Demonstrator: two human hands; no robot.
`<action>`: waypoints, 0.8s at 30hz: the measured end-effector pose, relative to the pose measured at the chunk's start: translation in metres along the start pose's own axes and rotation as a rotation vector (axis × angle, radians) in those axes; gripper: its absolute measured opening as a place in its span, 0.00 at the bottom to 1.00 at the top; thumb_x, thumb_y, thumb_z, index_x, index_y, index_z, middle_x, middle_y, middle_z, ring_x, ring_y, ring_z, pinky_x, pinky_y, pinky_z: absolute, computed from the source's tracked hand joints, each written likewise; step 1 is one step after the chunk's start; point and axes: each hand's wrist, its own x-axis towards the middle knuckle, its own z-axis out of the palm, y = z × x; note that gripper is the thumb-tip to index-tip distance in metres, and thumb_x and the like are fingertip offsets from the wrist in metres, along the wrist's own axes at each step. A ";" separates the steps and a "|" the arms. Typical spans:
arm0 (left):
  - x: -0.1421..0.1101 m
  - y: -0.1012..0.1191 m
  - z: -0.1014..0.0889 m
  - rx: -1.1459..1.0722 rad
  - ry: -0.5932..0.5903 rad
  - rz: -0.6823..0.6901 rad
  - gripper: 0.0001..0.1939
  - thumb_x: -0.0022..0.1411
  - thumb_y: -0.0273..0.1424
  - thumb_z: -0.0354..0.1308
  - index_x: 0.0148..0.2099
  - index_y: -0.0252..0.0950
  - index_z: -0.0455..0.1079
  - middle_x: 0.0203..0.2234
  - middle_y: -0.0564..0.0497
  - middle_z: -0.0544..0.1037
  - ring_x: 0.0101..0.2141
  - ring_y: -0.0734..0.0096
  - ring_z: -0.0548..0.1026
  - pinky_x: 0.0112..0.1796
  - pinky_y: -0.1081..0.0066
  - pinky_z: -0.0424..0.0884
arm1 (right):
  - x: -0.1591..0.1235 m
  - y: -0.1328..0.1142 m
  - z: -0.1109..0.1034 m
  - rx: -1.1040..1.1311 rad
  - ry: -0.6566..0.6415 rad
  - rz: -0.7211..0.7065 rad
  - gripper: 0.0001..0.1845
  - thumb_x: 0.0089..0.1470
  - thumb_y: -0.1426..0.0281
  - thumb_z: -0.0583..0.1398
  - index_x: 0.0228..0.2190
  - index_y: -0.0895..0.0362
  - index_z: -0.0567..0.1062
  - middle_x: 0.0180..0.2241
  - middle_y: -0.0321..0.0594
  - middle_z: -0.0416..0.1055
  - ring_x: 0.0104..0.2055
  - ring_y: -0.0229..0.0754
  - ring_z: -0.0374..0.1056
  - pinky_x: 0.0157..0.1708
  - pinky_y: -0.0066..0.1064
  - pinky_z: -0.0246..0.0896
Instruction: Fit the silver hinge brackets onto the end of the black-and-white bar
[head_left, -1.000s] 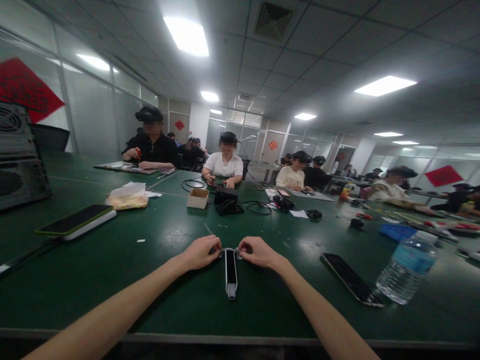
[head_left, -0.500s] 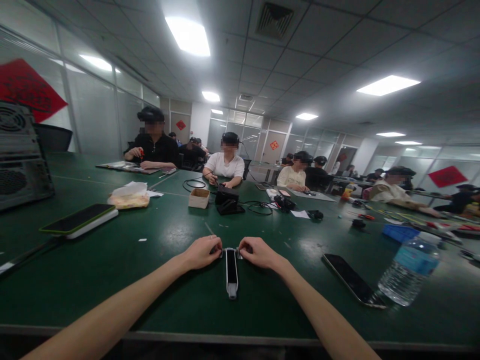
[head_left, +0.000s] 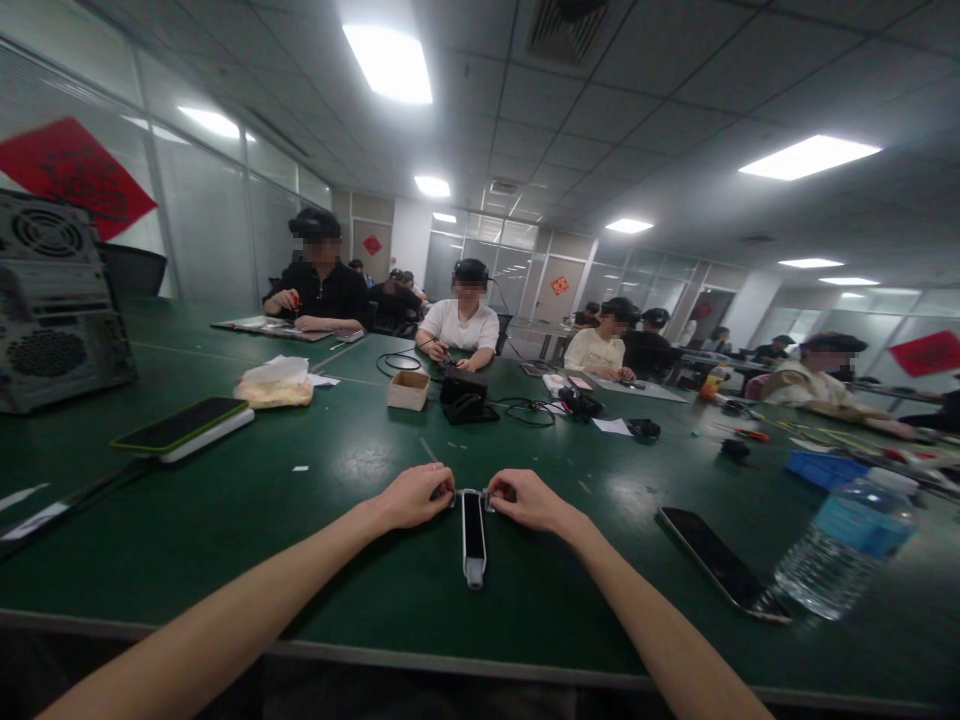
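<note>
In the middle of the green table (head_left: 360, 590) lies a slim white-edged device (head_left: 473, 535) with a long black face and a grey tip toward me. A small part juts out on each side of its far end. My left hand (head_left: 416, 495) is closed in a pinch on the left one, a small shiny piece (head_left: 453, 499). On the other side my right hand (head_left: 529, 500) pinches a matching shiny piece (head_left: 488, 504). Fingertips partly hide both pieces, and their exact kind cannot be made out. Both forearms reach in from the near edge.
To the right lie a black phone (head_left: 721, 562) and a water bottle (head_left: 847, 545), with a blue tray (head_left: 821, 468) behind. At left are a green-edged phone (head_left: 184, 425) and a computer case (head_left: 60, 305). A small box (head_left: 409, 392) stands ahead; several people sit beyond.
The whole view has shifted a little, so everything sits slightly further right. Both hands keep their pinch beside the device, which stays in place on the table.
</note>
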 end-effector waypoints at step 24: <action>-0.001 0.003 0.002 0.069 0.006 0.001 0.04 0.61 0.29 0.53 0.39 0.37 0.67 0.33 0.51 0.73 0.33 0.68 0.72 0.33 0.72 0.65 | 0.001 0.006 0.005 0.103 -0.058 0.061 0.07 0.51 0.69 0.59 0.33 0.59 0.73 0.29 0.37 0.70 0.28 0.36 0.63 0.27 0.27 0.58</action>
